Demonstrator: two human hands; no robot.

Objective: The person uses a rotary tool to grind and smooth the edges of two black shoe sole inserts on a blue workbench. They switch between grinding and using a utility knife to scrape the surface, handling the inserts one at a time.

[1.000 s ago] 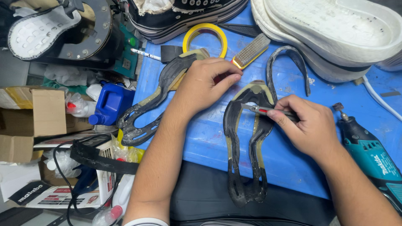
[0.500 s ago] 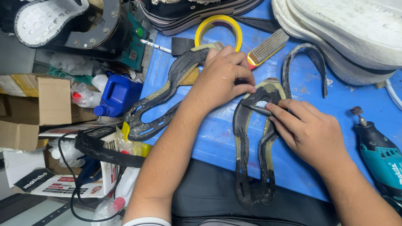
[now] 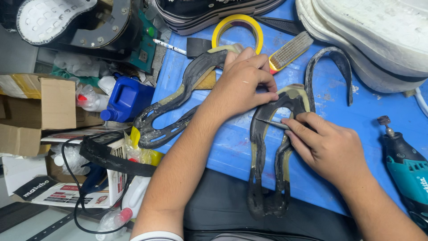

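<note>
A black rubber shoe-sole rim (image 3: 261, 151) with yellowish glue residue lies on the blue worktable (image 3: 223, 151), its lower end hanging over the front edge. My left hand (image 3: 243, 85) presses down on its upper left part with the fingertips. My right hand (image 3: 327, 145) grips a thin metal pointed tool (image 3: 272, 124), whose tip touches the rim's inner edge just under my left fingers. A second, similar black rim (image 3: 178, 105) lies to the left, partly under my left wrist.
A yellow tape roll (image 3: 237, 23), a wire brush (image 3: 290, 51) and a curved black strip (image 3: 330, 67) lie behind my hands. White soles (image 3: 379, 35) lie at the back right, a teal rotary tool (image 3: 408, 174) far right. A blue jug (image 3: 127, 98), cardboard boxes (image 3: 40, 111) and cables crowd the left.
The view has shifted so the work sits more to the right. My right hand has slid slightly down along the rim with the tool. My left hand keeps pressing the rim.
</note>
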